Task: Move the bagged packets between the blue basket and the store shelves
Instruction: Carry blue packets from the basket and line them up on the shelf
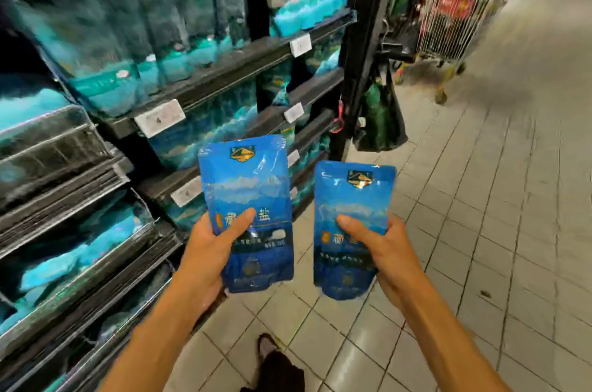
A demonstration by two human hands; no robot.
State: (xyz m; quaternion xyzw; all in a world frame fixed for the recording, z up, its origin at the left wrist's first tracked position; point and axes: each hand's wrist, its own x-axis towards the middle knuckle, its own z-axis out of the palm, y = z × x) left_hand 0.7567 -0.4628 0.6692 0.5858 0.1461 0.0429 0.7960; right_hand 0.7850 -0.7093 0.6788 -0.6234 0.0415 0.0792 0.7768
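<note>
While gripped low, one packet [246, 199] in left hand [208, 250], another [349, 218] in right hand [387, 250], fingers curled round: probably soft, slippery; better held mid-body.

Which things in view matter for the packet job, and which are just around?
Job: glossy blue packet in left hand; matching blue packet in right hand; black store shelves of teal packets.
Around: wire trolley; dark hanging bag; tiled floor.
</note>
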